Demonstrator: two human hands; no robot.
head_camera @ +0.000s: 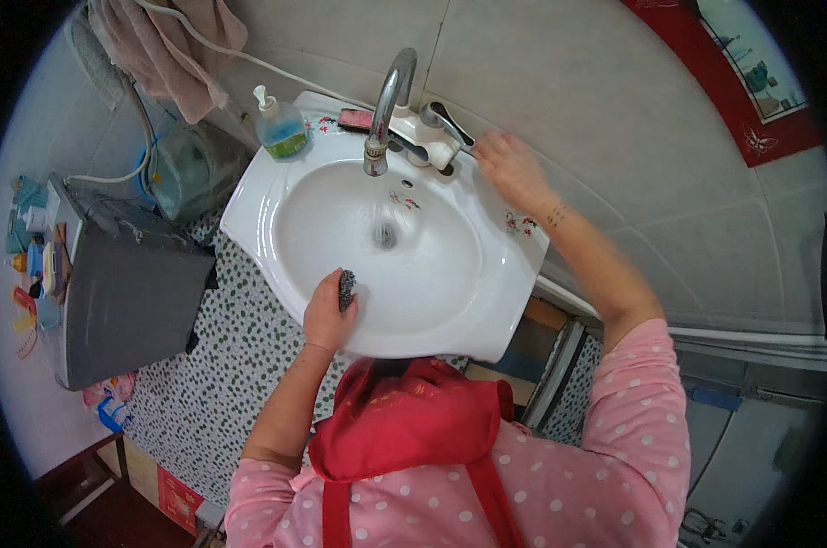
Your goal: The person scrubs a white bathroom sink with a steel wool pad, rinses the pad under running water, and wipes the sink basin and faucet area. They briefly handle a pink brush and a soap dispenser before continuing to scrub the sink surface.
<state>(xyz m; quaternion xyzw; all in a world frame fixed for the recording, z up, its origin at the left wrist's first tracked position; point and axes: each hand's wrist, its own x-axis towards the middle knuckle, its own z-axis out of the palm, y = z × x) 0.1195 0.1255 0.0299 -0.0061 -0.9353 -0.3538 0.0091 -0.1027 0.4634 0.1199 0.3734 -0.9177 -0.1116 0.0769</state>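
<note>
A grey steel wool scrubber (346,290) is pinched in my left hand (328,312), over the near left rim of a white washbasin (448,335). My right hand (508,170), slightly blurred, is at the basin's back right corner. Its fingers meet the end of a chrome tap lever (449,123); whether they grip it or only touch it is unclear. The curved chrome spout (394,85) points down into the bowl above the drain (384,235). Faint streaks show by the drain, but I cannot tell whether water is running.
Left of the tap stand a soap pump bottle (283,130) and a pink-topped brush or block (355,119). A grey washing machine (136,294) with toiletries on top and a bucket (187,171) are further left. Towels (163,51) hang above. A tiled wall (557,82) borders the basin.
</note>
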